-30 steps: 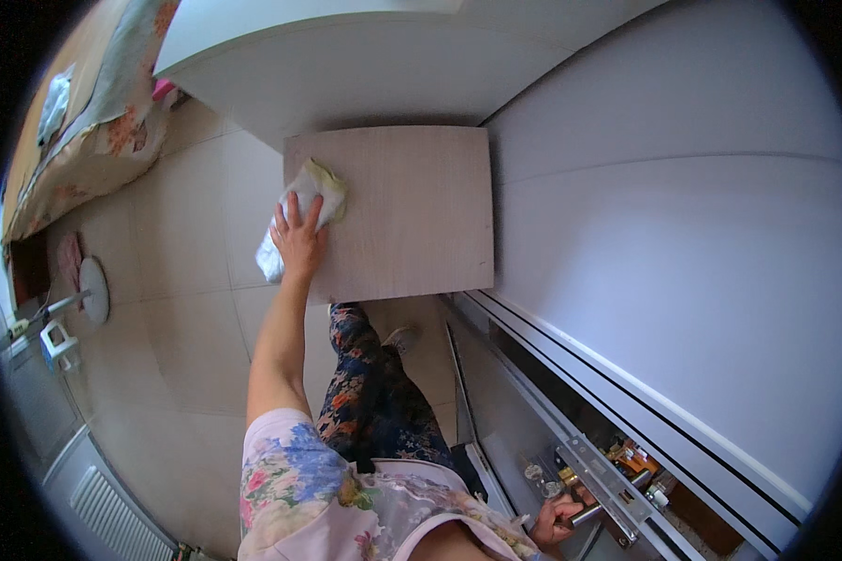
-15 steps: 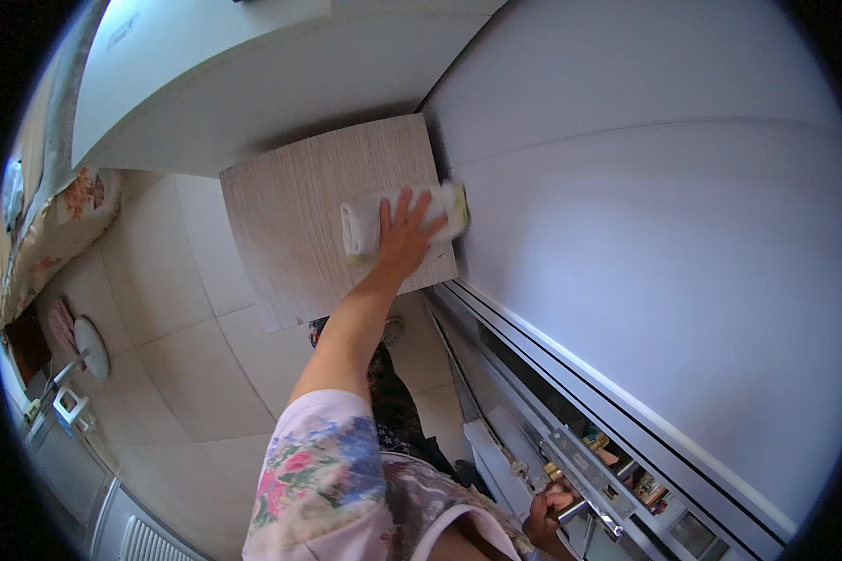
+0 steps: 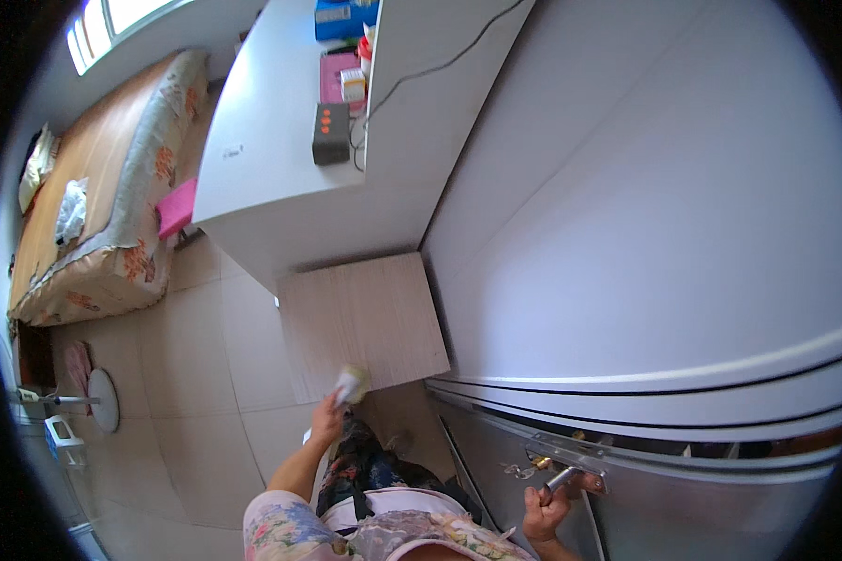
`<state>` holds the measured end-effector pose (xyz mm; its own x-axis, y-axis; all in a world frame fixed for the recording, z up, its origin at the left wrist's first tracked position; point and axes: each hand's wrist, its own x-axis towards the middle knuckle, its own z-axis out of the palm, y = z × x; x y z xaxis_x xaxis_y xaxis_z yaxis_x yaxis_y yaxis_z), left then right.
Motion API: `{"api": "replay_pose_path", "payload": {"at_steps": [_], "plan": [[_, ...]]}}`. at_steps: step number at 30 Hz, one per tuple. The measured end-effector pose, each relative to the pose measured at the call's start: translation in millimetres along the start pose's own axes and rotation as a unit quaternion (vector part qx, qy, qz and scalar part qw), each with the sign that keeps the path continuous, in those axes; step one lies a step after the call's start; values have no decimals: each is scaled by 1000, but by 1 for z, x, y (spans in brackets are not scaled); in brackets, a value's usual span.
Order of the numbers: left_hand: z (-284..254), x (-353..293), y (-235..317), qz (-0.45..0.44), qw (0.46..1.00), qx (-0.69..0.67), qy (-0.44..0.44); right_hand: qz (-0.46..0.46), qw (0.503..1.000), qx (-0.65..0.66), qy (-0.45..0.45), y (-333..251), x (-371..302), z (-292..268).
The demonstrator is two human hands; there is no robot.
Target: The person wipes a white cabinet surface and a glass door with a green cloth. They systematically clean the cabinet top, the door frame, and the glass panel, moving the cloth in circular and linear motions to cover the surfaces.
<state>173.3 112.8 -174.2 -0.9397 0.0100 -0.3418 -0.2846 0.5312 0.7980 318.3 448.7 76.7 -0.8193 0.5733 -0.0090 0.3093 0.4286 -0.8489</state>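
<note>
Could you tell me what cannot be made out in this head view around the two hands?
- Cloth: blurred; its pattern is unreadable, and the left hand covers its lower end.
- Handle: the right hand wraps its lower part.
- Drawer: the inside shows only as a dark slit beneath the white top.
- Items on the white desk: too small to identify.
</note>
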Motion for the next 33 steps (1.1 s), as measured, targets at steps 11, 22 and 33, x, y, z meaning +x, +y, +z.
{"api": "replay_pose_path", "payload": {"at_steps": [11, 22, 33], "plan": [[-122, 10, 1, -90, 972, -79, 203, -145, 987, -63, -1, -13, 8, 13], [-374, 120, 453, 410, 826, 103, 373, -139, 984, -99, 62, -39, -3, 0], [-452, 113, 806, 602, 353, 326, 638, -184, 951, -177, 172, -4, 2, 13]]}}
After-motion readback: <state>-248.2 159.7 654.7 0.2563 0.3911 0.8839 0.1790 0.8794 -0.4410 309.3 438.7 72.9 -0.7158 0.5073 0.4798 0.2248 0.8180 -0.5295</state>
